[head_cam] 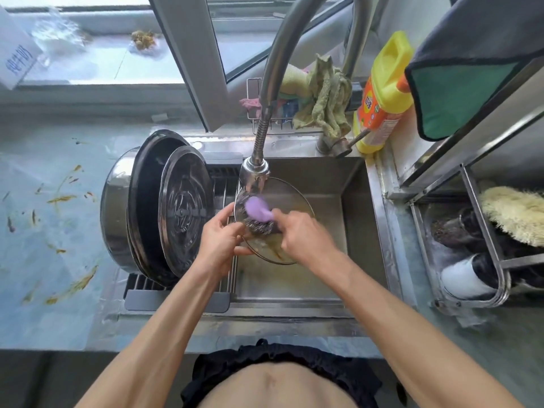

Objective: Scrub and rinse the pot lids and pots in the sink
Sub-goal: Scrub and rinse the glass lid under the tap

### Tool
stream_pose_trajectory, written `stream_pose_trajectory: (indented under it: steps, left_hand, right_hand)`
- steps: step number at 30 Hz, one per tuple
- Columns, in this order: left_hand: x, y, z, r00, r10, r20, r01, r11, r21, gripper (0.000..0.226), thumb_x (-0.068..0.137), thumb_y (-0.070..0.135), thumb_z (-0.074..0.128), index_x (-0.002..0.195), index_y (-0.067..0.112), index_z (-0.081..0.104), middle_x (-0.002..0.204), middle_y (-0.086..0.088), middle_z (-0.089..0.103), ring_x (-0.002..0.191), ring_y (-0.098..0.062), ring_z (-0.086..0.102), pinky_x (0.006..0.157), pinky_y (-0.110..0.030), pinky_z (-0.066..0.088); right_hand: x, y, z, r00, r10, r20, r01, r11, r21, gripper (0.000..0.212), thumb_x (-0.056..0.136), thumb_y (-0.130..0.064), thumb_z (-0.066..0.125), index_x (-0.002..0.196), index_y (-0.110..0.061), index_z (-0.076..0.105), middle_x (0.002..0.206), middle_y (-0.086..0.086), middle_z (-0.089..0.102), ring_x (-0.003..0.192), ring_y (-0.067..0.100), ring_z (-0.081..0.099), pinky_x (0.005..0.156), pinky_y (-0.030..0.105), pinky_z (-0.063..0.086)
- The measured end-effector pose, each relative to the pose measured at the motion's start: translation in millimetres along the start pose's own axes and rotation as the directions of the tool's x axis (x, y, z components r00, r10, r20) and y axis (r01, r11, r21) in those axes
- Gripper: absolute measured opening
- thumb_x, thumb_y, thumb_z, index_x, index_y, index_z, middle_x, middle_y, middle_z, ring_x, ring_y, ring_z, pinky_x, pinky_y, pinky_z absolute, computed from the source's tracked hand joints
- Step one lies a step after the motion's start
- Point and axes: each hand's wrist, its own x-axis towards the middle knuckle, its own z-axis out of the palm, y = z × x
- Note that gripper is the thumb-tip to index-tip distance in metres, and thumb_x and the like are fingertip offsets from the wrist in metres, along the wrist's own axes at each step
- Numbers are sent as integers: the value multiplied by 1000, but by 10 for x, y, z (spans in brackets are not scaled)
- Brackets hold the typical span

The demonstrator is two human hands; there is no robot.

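Two hands are working over the sink [357, 201], under the faucet head [254, 172]. The left hand [219, 241] is gripping the near-left rim of a glass pot lid [290, 201], holding it tilted above the basin. The right hand [306, 235] is curling round the purple handle of a steel-wool scrubber [259, 217] and pressing it on the lid. A steel pot [116, 210] is lying on its side on the drying rack [176, 297] at left, with a steamer plate [185, 210] leaning inside it.
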Motion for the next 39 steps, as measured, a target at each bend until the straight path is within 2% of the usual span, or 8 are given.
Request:
stream_pose_trajectory:
  steps: [9,13,17,21,25,28,31,39]
  left_hand:
    - [6,28,-129,996,24,-81,-26,999,-25,72,89,-14,49,152,21,46,109,-10,77,94,-31,76,74,-50,58]
    - [29,39,-67,992,40,-123,-51,994,-94,70,92,-12,53,151,25,45,107,-7,78,88,-24,77,55,-34,59]
    - [43,25,-25,995,26,-92,-39,988,-147,73,90,-16,52,150,26,48,112,-10,74,93,-30,71,61,-38,62]
    - [-54,-15,17,999,49,14,-46,986,-161,68,92,-15,51,147,25,50,110,-13,76,94,-35,72,51,-32,60]
    - [10,38,-29,998,47,-42,-55,976,-210,73,90,-17,50,150,24,47,111,-13,76,100,-36,72,51,-32,61]
    - [67,61,-113,998,44,-47,-52,984,-172,75,89,-18,52,150,26,49,113,-10,76,96,-30,74,58,-36,64]
    - [36,-11,-101,1000,24,11,-22,990,-141,71,89,-18,54,144,27,54,105,-8,77,91,-27,75,62,-42,65]
    - [64,-247,147,990,-129,-53,116,972,-202,63,90,-18,41,143,17,47,104,-12,75,83,-28,74,52,-36,61]
  right_hand:
    - [99,575,-94,978,192,-84,-203,967,-156,53,88,-5,42,138,-22,49,109,15,61,95,41,64,74,42,47]
    - [-27,527,20,988,156,-6,-156,984,-87,47,87,-7,47,130,-22,55,107,14,63,97,39,63,74,38,46]
    - [-156,247,159,998,-64,-12,65,990,128,38,92,-6,50,123,-25,62,84,5,57,86,35,62,68,39,51]
    - [121,320,-72,987,-30,-159,40,997,60,51,89,-8,51,131,-36,55,92,4,57,89,32,62,70,39,50]
    - [147,639,-216,995,90,-43,-94,991,-95,57,85,-5,49,135,-33,53,108,10,62,97,37,64,74,40,48]
    - [-85,541,-25,996,-39,80,45,996,-73,50,91,-9,48,133,-36,54,95,1,56,93,34,61,68,36,44]
    - [-89,324,90,989,-148,-16,149,988,48,49,92,-9,49,133,-35,54,92,1,57,87,30,59,64,33,42]
    - [226,490,-63,956,209,-207,-168,965,200,19,95,-18,47,105,-20,63,95,11,65,90,37,61,66,38,46]
